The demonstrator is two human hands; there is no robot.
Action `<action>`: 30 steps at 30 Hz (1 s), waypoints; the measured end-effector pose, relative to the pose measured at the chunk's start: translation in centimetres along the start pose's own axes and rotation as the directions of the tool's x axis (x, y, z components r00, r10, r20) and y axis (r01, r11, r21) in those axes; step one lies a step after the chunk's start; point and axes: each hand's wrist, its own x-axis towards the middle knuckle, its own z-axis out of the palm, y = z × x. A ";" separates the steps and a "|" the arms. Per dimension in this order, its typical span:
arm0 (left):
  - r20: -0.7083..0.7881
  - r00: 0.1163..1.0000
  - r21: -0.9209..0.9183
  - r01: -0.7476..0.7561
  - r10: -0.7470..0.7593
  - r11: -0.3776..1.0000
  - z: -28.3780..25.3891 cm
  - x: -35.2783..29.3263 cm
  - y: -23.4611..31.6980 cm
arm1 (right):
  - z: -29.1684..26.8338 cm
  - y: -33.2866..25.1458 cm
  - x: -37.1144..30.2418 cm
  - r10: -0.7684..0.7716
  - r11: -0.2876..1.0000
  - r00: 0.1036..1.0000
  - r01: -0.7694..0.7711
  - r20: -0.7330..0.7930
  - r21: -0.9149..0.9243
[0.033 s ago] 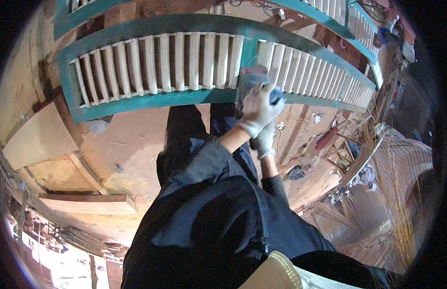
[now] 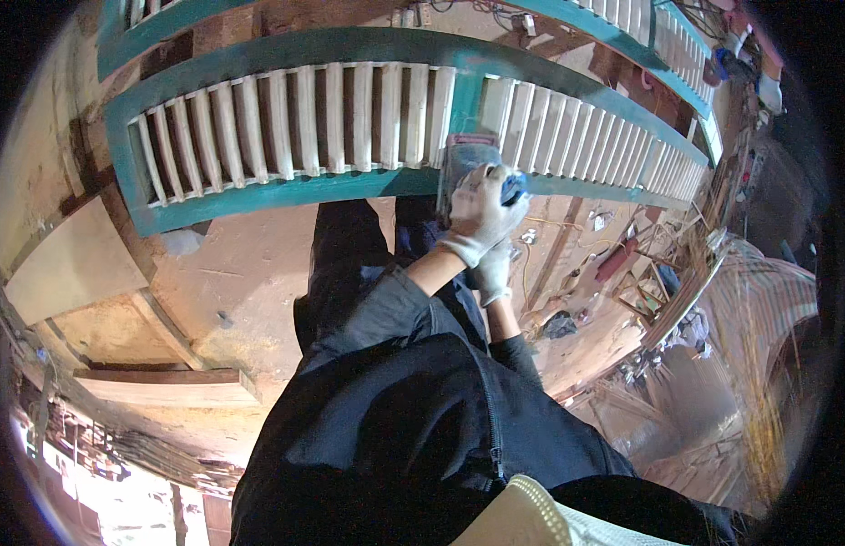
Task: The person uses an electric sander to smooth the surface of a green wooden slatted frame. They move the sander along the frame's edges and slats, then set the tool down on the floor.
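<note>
One hand, the left, is clamped on the tool over the near edge of the shutter, the right hand tucked behind, grip unclear; flat, even pressure should be applied.

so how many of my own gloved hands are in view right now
2: the left hand at the tool, and the right hand lower in the picture, partly hidden by the left.
</note>
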 end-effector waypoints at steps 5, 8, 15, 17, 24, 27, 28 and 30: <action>0.051 0.998 -0.055 -0.028 0.031 0.998 -0.9 4.1 0.3 | -1.3 -5.4 3.3 0.062 0.974 0.998 -0.064 0.013 0.215; -0.136 0.982 -0.005 -0.133 0.131 0.991 -0.4 11.0 -0.2 | -1.6 -9.3 9.5 -0.102 0.941 0.992 0.119 -0.069 0.316; -0.080 0.971 -0.100 -0.232 0.224 0.968 -2.2 17.5 3.6 | -2.5 -12.9 14.3 -0.117 0.951 0.981 0.155 -0.154 0.268; -0.002 0.995 0.025 -0.103 0.103 0.994 -2.2 13.9 3.4 | -1.9 -10.8 12.0 -0.109 0.965 0.978 0.146 -0.176 0.218; 0.030 0.999 0.017 -0.041 0.040 0.999 0.1 0.3 -0.5 | 0.1 -2.1 0.7 0.050 0.977 0.998 -0.040 -0.044 0.211; 0.012 0.995 0.025 -0.096 0.095 0.995 0.3 -0.2 -1.5 | 1.0 -1.4 0.2 0.062 0.978 0.993 -0.040 -0.105 0.206; 0.023 0.997 -0.039 -0.071 0.072 0.997 0.0 0.9 -1.1 | 0.9 -2.0 0.9 0.050 0.982 0.991 -0.025 -0.125 0.187; 0.020 0.996 -0.049 -0.086 0.087 0.995 -0.3 4.1 -0.8 | -0.2 -4.9 3.6 0.019 0.948 0.995 0.014 -0.099 0.319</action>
